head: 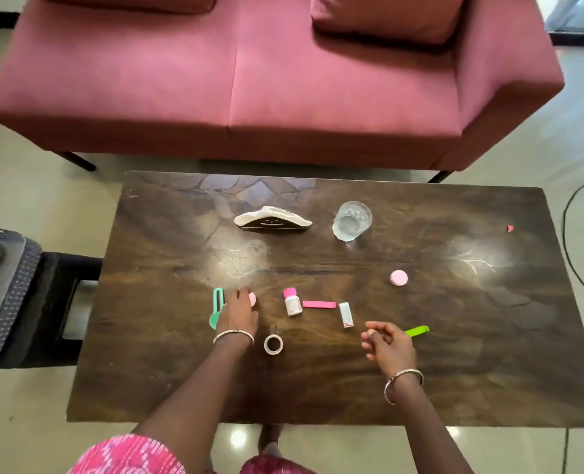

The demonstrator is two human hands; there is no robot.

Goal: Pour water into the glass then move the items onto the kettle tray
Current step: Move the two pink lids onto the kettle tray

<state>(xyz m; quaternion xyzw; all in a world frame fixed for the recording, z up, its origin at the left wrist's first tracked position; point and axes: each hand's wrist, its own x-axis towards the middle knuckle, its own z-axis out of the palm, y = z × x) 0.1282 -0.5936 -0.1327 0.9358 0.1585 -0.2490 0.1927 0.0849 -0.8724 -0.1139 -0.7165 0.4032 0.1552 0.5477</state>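
A clear glass (pixel 352 220) stands at the back of the dark wooden table (pixel 454 371). My left hand (pixel 237 313) reaches down at the front left, its fingers curled over a small pink round piece (pixel 252 298) that shows between thumb and fingers. A teal comb-like tool (pixel 216 307) lies just left of that hand. My right hand (pixel 388 342) hovers loosely curled and holds nothing, beside a lime green clip (pixel 417 331). A grey woven tray (pixel 10 302) sits at the far left on a black stool; a kettle cannot be made out on it.
On the table lie a white bottle with a pink cap (pixel 292 302), a pink clip (pixel 319 304), a small white tube (pixel 346 314), a tape roll (pixel 273 344), a pink round case (pixel 398 278) and a napkin holder (pixel 272 218). A pink sofa (pixel 249 80) stands behind.
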